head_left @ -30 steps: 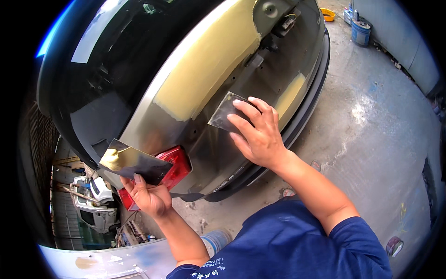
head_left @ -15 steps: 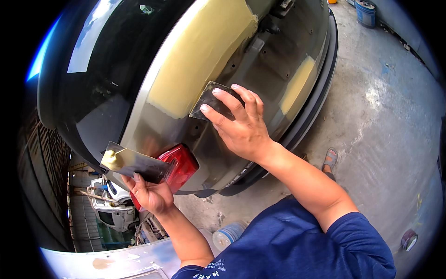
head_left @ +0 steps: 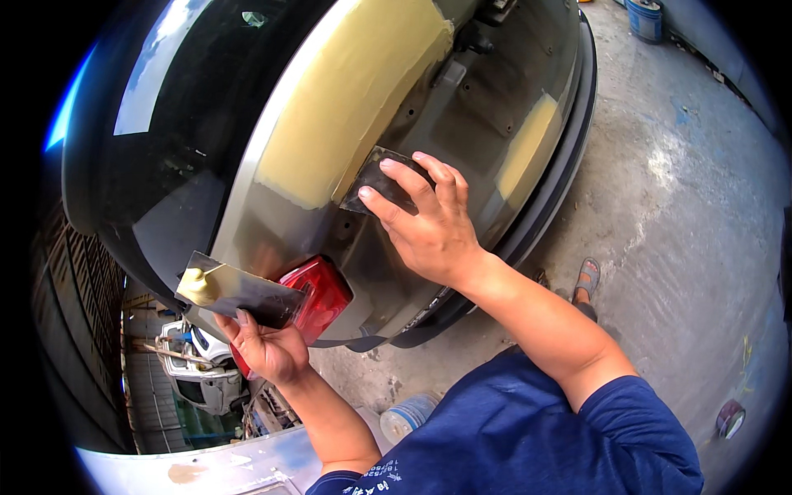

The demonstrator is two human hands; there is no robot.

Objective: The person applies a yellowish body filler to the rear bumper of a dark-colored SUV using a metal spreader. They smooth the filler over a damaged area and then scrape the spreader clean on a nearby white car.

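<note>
My left hand (head_left: 268, 351) holds a flat dark plate (head_left: 247, 293) with a lump of yellow putty (head_left: 196, 283) on its left end, over a red tail light (head_left: 324, 285). My right hand (head_left: 433, 223) grips a dark square spreader (head_left: 371, 169), its blade against the lower-right edge of the broad yellow filler (head_left: 330, 99) on a vehicle's tailgate (head_left: 421, 124). A smaller yellow patch (head_left: 528, 144) lies to the right, beside the bumper (head_left: 569, 173). The glossy dark rear window (head_left: 165, 173) curves along the left.
A white-and-blue bucket (head_left: 400, 421) stands below by my body, a blue bucket (head_left: 643, 18) at the back right beside a grey wall (head_left: 718, 41). A sandaled foot (head_left: 586, 280) and a tape roll (head_left: 730, 417) are on the floor. Scrap white car parts (head_left: 198, 384) sit lower left.
My right hand and spreader have moved up and left from the bare metal onto the filler's edge. My left hand has shifted slightly; the view has moved too.
</note>
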